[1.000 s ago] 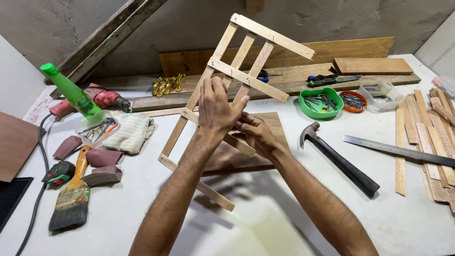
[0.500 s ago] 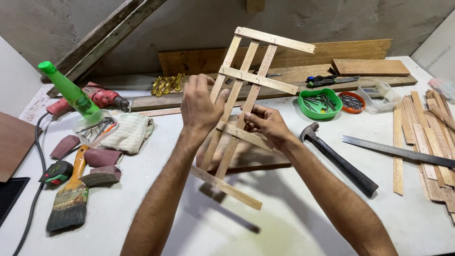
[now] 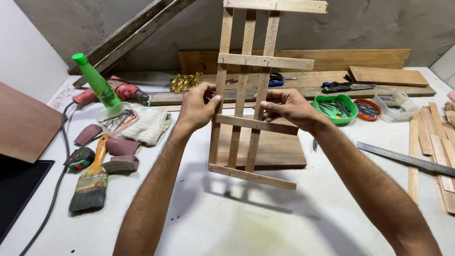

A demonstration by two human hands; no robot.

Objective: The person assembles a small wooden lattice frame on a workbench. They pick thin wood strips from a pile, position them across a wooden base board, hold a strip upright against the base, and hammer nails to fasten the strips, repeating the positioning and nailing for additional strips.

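A wooden slat frame (image 3: pixel 246 90), three long vertical strips crossed by several short ones, stands nearly upright in the air above the white table (image 3: pixel 237 223). My left hand (image 3: pixel 196 106) grips its left strip about halfway up. My right hand (image 3: pixel 284 106) holds the right strip at the same height. The frame's top reaches the upper edge of the view. A flat wooden board (image 3: pixel 279 149) lies on the table behind the frame's lower end.
Left of the frame lie a green bottle (image 3: pixel 95 83), a red drill (image 3: pixel 118 90), a cloth (image 3: pixel 147 125), sanding blocks (image 3: pixel 121 147), a tape measure (image 3: pixel 79 159) and a paintbrush (image 3: pixel 92 182). A green bowl (image 3: pixel 339 109), a metal ruler (image 3: pixel 403 159) and wood strips (image 3: pixel 433 147) lie right.
The frame has swung from a tilt to nearly upright and come closer to me. Both hands shifted to its side strips. The hammer is no longer in view.
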